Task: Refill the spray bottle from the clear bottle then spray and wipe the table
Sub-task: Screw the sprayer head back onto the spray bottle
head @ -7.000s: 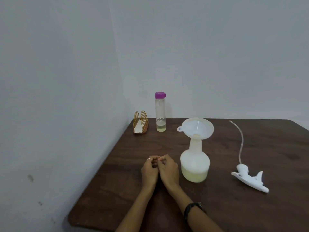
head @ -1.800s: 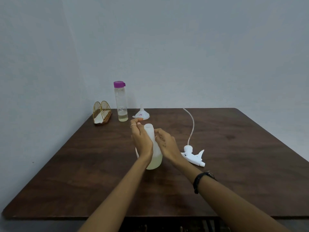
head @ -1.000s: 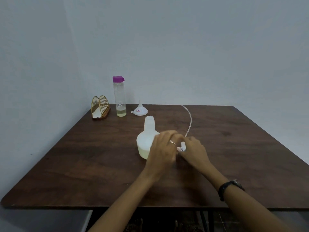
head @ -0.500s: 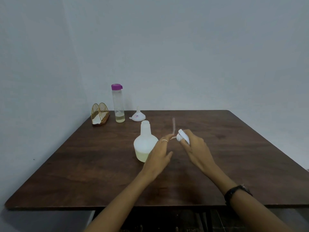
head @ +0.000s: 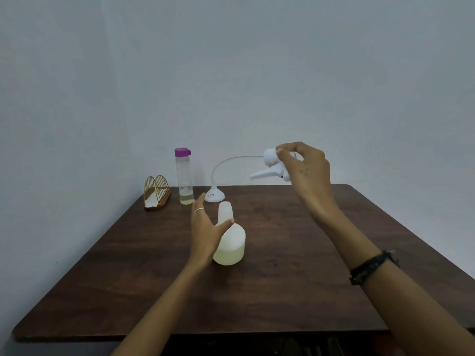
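Since half a second earlier: right hand [head: 305, 167] raised from table level to mid-right of frame, well above table [head: 282, 291]; sprayer head [head: 271, 164] lifted with it, dip tube [head: 226, 164] now arcing left and down toward the funnel. Left hand [head: 205, 228] shifted from beside the tube onto the bottle neck.

Left to right, as seen at that moment:
- Gold wire napkin holder [head: 156, 192] at far left edge of table, white paper inside, untouched.
- Clear bottle [head: 183, 176], purple cap on, upright just right of holder; only a little yellowish liquid at bottom. Probably poured already, capped and parked out of the way.
- White funnel [head: 214, 195] mouth-down just right of clear bottle; likely set aside after pouring.
- Left hand open, fingers straight, thumb pressed against neck of spray bottle [head: 228, 240]; not wrapped round it. Likely steadying bottle for insertion.
- Spray bottle upright at centre of table, mouth open, pale yellow liquid in lower part.
- Right hand pinching sprayer head from above, nozzle pointing left. Held high probably so tube tip could clear the neck and drop in.

Hands well apart. Refill judged done; sprayer not yet reattached; spraying and wiping still to do.
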`<state>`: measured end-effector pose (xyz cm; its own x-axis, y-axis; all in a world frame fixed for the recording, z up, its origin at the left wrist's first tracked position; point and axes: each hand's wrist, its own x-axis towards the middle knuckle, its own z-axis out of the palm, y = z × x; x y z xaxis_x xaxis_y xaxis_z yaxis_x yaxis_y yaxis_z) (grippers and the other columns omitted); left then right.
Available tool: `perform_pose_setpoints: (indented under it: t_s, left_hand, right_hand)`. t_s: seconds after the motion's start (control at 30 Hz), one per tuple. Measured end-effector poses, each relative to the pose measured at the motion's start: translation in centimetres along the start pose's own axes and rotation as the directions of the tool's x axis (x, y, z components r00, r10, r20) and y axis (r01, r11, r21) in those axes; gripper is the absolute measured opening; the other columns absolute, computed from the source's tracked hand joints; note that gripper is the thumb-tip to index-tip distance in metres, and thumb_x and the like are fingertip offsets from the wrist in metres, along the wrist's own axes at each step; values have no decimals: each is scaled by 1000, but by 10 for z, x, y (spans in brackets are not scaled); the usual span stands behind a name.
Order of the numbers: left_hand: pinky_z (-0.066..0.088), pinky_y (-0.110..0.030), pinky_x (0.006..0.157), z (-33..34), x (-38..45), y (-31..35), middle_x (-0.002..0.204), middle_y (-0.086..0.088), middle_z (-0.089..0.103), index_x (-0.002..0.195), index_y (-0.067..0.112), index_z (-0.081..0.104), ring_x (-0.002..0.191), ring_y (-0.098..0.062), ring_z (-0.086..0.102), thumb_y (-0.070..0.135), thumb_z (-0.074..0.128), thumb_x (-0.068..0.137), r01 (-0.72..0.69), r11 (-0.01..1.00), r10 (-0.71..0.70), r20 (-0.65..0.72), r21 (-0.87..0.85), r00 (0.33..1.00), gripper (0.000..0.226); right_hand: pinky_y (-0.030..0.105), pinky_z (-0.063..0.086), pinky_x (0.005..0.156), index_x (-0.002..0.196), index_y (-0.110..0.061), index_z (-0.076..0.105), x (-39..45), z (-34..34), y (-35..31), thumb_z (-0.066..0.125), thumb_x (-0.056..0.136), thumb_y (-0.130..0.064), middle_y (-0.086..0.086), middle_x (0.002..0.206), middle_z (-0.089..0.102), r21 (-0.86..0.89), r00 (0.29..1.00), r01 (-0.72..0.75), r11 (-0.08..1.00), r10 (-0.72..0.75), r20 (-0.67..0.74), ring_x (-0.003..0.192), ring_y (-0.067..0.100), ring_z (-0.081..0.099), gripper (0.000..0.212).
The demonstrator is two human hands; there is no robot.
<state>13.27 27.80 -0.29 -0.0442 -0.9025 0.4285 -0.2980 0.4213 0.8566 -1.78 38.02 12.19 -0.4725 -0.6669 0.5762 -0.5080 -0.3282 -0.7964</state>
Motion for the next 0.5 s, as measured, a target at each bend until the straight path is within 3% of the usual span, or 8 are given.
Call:
perform_pose_setpoints:
  t_s: [0.07, 0.13, 0.17, 0.27, 0.33, 0.37, 0.43, 0.5]
  left_hand:
    - [29, -33, 109, -2, 6, -11, 153, -8, 26, 145, 10, 23, 139, -23, 28, 18, 82, 68, 130, 992, -130, 62, 7, 990, 97]
    - [30, -36, 109, 0, 11, -19, 153, -8, 26, 146, 11, 22, 140, -24, 28, 23, 81, 69, 199, 980, -197, 131, 5, 971, 98]
    - [31, -36, 108, 2, 12, -21, 153, -7, 27, 145, 12, 24, 139, -24, 29, 24, 81, 70, 215, 977, -211, 164, -6, 964, 96]
    - [37, -35, 99, 12, 17, -23, 147, -4, 38, 141, 14, 34, 132, -24, 39, 31, 77, 74, 259, 966, -248, 246, -14, 937, 81]
    - [43, -37, 95, 19, 18, -23, 138, -5, 47, 135, 12, 41, 123, -25, 47, 36, 74, 75, 283, 959, -271, 285, -2, 920, 72]
    - [45, -36, 91, 22, 19, -25, 133, -6, 51, 133, 11, 44, 119, -25, 49, 37, 72, 76, 282, 959, -272, 290, 5, 918, 69]
    - [42, -33, 86, 27, 17, -27, 128, -6, 52, 132, 9, 44, 119, -26, 50, 34, 68, 81, 264, 965, -258, 271, 15, 927, 62]
    - [41, -33, 91, 28, 17, -29, 131, -7, 50, 136, 10, 39, 121, -27, 48, 31, 64, 85, 244, 970, -239, 261, 14, 935, 61]
  right_hand:
    - [32, 54, 82, 85, 3, 66, 4, 1, -6, 57, 84, -23, 17, 78, 63, 138, 995, -81, 987, 71, 76, 88, 31, 66, 27]
    - [39, 55, 91, 94, 16, 57, 6, 4, -9, 62, 83, -29, 34, 92, 58, 216, 979, -144, 966, 107, 173, 98, 37, 64, 47]
    - [39, 55, 91, 97, 16, 57, 6, 6, -11, 66, 81, -34, 32, 90, 58, 220, 969, -176, 960, 129, 213, 98, 37, 64, 54]
    - [42, 53, 93, 96, 1, 66, 7, 10, -13, 76, 68, -47, 3, 79, 57, 111, 946, -221, 969, 186, 264, 93, 30, 67, 56]
    - [27, 52, 77, 104, -5, 65, 5, 12, -12, 77, 67, -45, -5, 76, 56, 7, 940, -209, 978, 199, 277, 80, 21, 64, 56]
    - [22, 46, 68, 104, -7, 65, 4, 13, -10, 77, 70, -41, -6, 76, 59, -30, 944, -185, 982, 186, 274, 75, 14, 61, 49]
    - [21, 44, 67, 101, -9, 66, 2, 15, -6, 75, 76, -31, -3, 89, 68, -68, 967, -115, 991, 128, 219, 83, 13, 63, 34]
    - [31, 50, 72, 93, -9, 68, 1, 16, -3, 69, 81, -28, 0, 89, 71, -92, 993, -24, 995, 35, 116, 87, 19, 67, 23]
